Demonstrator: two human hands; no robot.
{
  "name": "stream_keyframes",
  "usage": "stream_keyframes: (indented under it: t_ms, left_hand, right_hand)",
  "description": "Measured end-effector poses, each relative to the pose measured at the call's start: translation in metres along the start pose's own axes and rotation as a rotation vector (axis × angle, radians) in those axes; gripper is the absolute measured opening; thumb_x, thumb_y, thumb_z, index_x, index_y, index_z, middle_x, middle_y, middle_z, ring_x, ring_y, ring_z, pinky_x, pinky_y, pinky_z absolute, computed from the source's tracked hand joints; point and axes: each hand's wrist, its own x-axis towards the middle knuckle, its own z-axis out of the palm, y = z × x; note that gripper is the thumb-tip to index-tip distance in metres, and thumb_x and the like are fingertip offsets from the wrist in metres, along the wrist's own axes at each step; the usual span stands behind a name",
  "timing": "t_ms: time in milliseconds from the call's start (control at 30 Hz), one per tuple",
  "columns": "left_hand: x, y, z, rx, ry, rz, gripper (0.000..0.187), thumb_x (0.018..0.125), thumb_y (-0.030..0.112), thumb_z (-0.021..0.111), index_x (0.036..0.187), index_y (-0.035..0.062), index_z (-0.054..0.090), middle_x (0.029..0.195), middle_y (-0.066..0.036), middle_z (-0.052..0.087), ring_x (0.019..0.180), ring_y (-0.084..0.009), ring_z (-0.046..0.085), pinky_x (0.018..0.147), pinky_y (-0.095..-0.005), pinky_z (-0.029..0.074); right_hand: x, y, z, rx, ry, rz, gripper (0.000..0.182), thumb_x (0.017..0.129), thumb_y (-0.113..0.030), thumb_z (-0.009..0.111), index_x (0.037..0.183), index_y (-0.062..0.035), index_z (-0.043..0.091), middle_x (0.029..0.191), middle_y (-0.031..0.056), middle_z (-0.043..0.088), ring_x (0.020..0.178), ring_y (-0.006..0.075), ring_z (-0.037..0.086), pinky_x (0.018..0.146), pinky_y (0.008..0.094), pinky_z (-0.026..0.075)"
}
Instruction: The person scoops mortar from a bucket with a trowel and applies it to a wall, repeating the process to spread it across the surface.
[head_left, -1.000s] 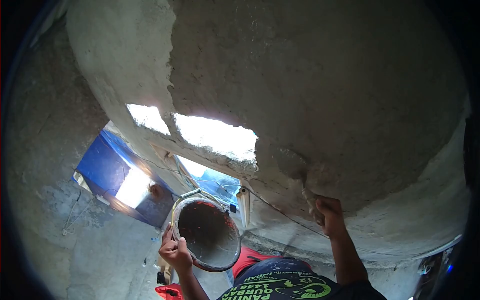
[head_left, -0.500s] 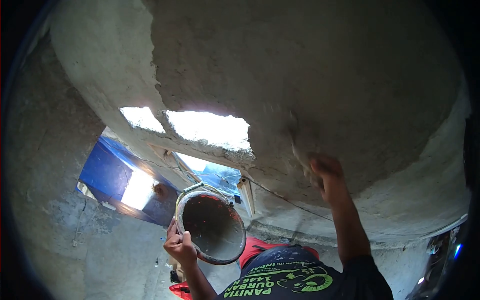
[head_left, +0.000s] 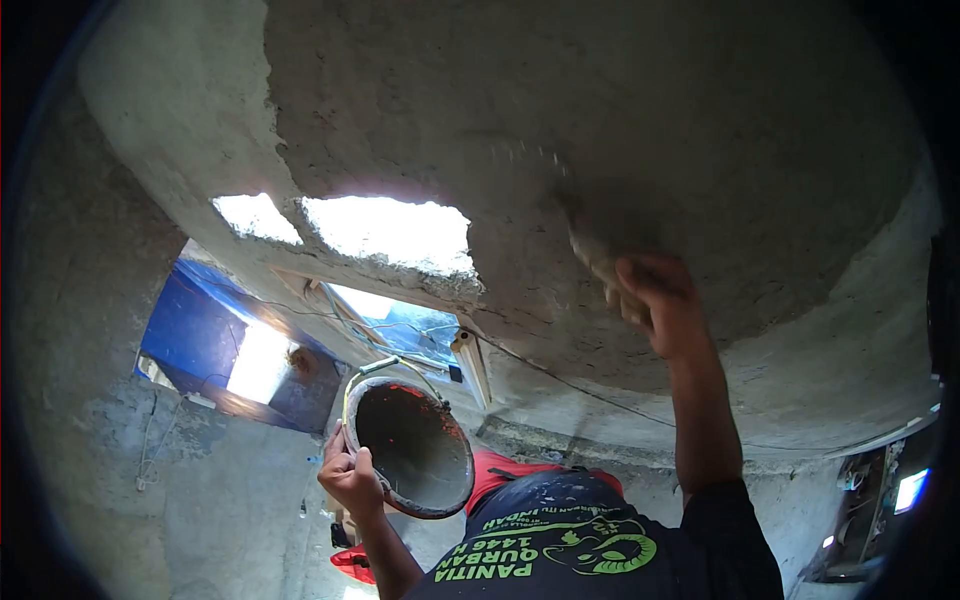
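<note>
My left hand (head_left: 350, 477) is closed on the near rim of a dark bucket (head_left: 462, 480), which is tilted so its inside faces me. Grey wet mortar (head_left: 425, 470) lies low in it, and reddish smears mark the inner wall. The wire handle stands up over the far rim. My right hand (head_left: 655, 295) is wrapped round the handle of a trowel (head_left: 590, 250). Its thin, dim blade reaches up to the darker, damp plaster (head_left: 420, 110) on the wall; whether it touches cannot be made out.
Two ragged bright holes (head_left: 470, 240) break through the wall. Below them is a framed window opening (head_left: 425, 332), with a cable (head_left: 560, 375) running along the wall. A blue-lined opening (head_left: 190, 315) is at left. Red cloth (head_left: 352, 563) shows low down, and a bright screen-like patch (head_left: 911, 490) at right.
The view has shifted slightly, so the holes and bucket sit a little further left. My right hand has moved the trowel up and left across the plaster. Both grips are unchanged.
</note>
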Motion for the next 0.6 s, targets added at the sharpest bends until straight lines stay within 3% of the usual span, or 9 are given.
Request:
stream_keyframes:
  t_ms: [200,267,367,433,533,600]
  left_hand:
    - [-0.004,-0.002,-0.010,-0.085,0.069,-0.039,0.031,0.070,-0.004,0.060,0.053,-0.0046,0.034,0.123,-0.041,0.064,0.125,-0.0471,0.061,0.100,-0.0538,0.050]
    - [-0.004,-0.004,-0.009,-0.090,0.060,-0.031,0.031,0.069,-0.004,0.061,0.053,-0.0042,0.034,0.122,-0.040,0.064,0.125,-0.0469,0.062,0.101,-0.0537,0.050]
    - [0.001,-0.007,0.001,-0.092,0.019,-0.006,0.030,0.069,-0.003,0.061,0.053,-0.0047,0.036,0.120,-0.039,0.066,0.124,-0.0465,0.062,0.102,-0.0525,0.049]
    - [0.008,-0.007,0.011,-0.080,-0.021,0.008,0.028,0.068,-0.003,0.061,0.053,-0.0055,0.039,0.119,-0.038,0.067,0.124,-0.0462,0.063,0.102,-0.0515,0.049]
    - [0.015,-0.010,0.025,-0.062,-0.082,-0.009,0.019,0.068,-0.004,0.061,0.055,-0.0097,0.048,0.116,-0.035,0.069,0.123,-0.0453,0.063,0.103,-0.0483,0.049]
    - [0.016,-0.009,0.031,-0.067,-0.110,-0.001,0.021,0.068,-0.005,0.061,0.054,-0.0096,0.045,0.119,-0.035,0.068,0.125,-0.0439,0.063,0.103,-0.0469,0.049]
  right_hand:
    - [-0.054,0.120,-0.050,-0.025,0.174,0.336,0.021,0.097,-0.021,0.071,0.097,0.0002,0.075,0.065,-0.0036,0.058,0.049,0.0027,0.039,0.044,0.0237,0.028]
    - [-0.070,0.140,-0.064,-0.086,0.128,0.325,0.021,0.097,-0.020,0.070,0.096,0.0005,0.075,0.065,-0.0032,0.059,0.049,0.0027,0.040,0.044,0.0239,0.028]
    - [-0.065,0.105,-0.050,-0.146,0.105,0.319,0.019,0.096,-0.017,0.069,0.094,0.0008,0.076,0.065,-0.0021,0.061,0.050,0.0026,0.041,0.044,0.0247,0.028]
    - [-0.054,0.087,-0.043,-0.161,0.083,0.117,0.021,0.097,-0.018,0.068,0.098,0.0016,0.076,0.065,-0.0015,0.061,0.050,0.0023,0.041,0.045,0.0248,0.030]
    - [-0.033,0.057,-0.027,-0.118,0.108,0.140,0.024,0.097,-0.019,0.068,0.104,0.0024,0.076,0.065,-0.0021,0.062,0.051,0.0026,0.041,0.047,0.0246,0.030]
    - [-0.034,0.072,-0.038,-0.087,0.135,0.136,0.026,0.096,-0.019,0.068,0.106,0.0033,0.075,0.070,-0.0003,0.065,0.053,0.0040,0.045,0.048,0.0246,0.033]
